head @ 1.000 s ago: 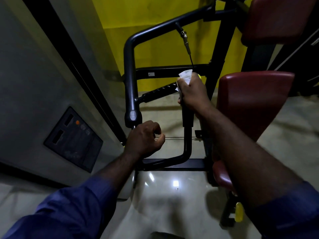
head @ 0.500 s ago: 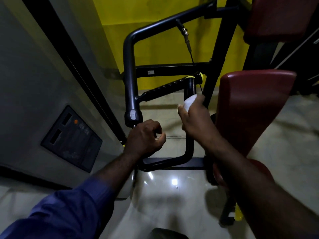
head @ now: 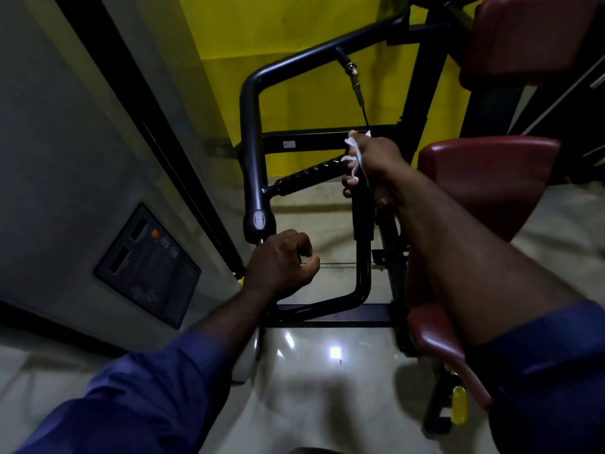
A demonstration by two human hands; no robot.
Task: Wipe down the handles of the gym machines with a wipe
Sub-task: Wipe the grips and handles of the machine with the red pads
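Wipe point(head: 354, 152), white and crumpled, sits pressed against the top of the black upright handle point(head: 361, 217), clenched there by my right grip point(head: 376, 165). My left grip point(head: 281, 267) curls round the frame bar point(head: 250, 142), lower down.

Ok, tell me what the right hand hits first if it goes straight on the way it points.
Probably the black crossbar just beyond the right hand, which grips the wipe round the handle; depth is unclear, though.
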